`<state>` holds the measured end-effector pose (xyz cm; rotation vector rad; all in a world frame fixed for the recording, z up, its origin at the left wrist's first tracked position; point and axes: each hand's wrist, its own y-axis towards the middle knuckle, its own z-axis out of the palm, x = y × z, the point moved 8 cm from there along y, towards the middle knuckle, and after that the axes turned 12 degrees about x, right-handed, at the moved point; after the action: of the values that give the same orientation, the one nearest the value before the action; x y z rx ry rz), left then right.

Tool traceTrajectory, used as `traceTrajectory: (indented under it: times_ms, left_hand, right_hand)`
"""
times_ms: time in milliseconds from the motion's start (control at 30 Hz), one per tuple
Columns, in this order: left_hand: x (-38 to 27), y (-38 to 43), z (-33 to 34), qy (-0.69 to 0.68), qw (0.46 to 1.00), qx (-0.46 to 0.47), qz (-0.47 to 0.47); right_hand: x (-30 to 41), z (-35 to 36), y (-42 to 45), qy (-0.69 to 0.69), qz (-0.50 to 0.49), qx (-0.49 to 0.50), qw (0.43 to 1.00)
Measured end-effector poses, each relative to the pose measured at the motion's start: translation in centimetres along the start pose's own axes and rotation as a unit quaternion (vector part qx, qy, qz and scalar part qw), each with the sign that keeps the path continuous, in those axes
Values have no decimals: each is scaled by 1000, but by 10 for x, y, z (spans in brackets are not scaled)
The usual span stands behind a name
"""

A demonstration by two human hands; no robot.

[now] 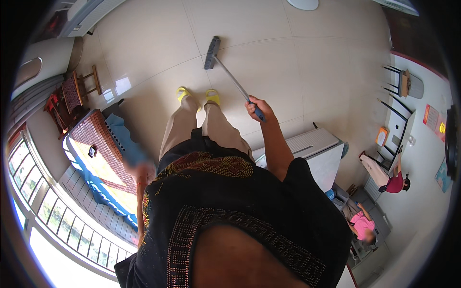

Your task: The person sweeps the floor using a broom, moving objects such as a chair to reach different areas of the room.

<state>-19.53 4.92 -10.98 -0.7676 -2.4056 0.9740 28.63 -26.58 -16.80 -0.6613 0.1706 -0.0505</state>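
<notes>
My right hand (258,108) is closed around the blue-grey grip of a long-handled floor brush (232,77). Its grey bristle head (212,53) rests on the tiled floor beyond my feet, with the handle slanting from it up to my hand. My left hand (143,172) hangs at my left side, beside a seat covered with a brown tile-patterned mat (115,162). It is blurred, so its fingers and anything in them cannot be made out. My feet, in yellow slippers (212,96), stand on the floor tiles (259,43).
On the mat lies a small black object (92,151), near a blue cloth (120,131). A wooden chair (72,93) stands left; a white-topped table (320,167) is close on my right. Farther right, one person (390,181) stands by a black-framed table; another person (362,221) sits.
</notes>
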Motion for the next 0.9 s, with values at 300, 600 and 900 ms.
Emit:
traceTrajectory:
  times_ms: [300,600,900]
  left_hand:
    - [-8,29,74,341,868,-336,134]
    - [-21,-28,84,415,786,-454,65]
    - [-57,-48,18,337,823,-453,57]
  right_hand:
    - [41,-53,-130,-79,-140,-198,967]
    - [-25,6,-64,-128,1,-41,991]
    - [-14,-15,-26,4,29,-11,1000]
